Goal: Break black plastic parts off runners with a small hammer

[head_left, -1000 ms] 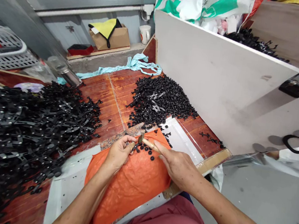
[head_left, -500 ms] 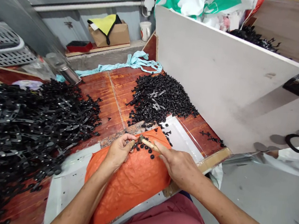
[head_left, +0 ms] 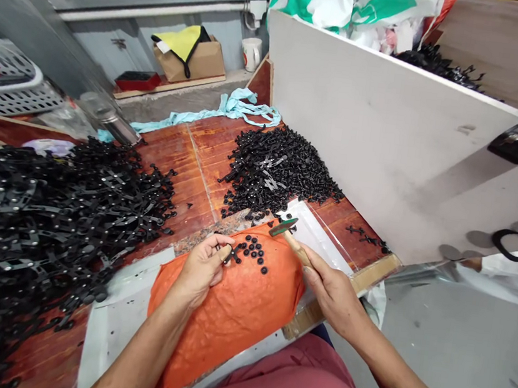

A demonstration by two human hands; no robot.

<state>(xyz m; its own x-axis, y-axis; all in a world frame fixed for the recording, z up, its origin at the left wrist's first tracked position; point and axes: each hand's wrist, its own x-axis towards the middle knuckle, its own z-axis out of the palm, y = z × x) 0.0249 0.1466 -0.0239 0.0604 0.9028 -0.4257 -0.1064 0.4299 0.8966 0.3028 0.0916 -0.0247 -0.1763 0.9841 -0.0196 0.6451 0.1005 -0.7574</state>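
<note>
The left hand point(head_left: 200, 268) has its thumb and index finger pressed together on a small black part point(head_left: 235, 254), which pokes out from their tips toward the right; how much more of it lies inside the grip is hidden. The right hand point(head_left: 334, 291) has its fingers wrapped around the wooden handle of a hammer point(head_left: 296, 246). The hammer's head is beyond these fingers, up and to the left, raised off the part and well apart from the left fingertips.

Just right of the left fingers, between the two hands, small black round pieces point(head_left: 252, 247) lie scattered on an orange cloth point(head_left: 224, 322), which spreads beneath both hands. Ahead of the fingers, a heap of small black pieces point(head_left: 285, 169) sits on the reddish wooden table point(head_left: 164, 154). Well to the left of the left fingers is a larger heap of black jointed parts point(head_left: 37, 230). Farther ahead, beyond the nearer heap, lies a light blue strip of cloth point(head_left: 236, 108).
</note>
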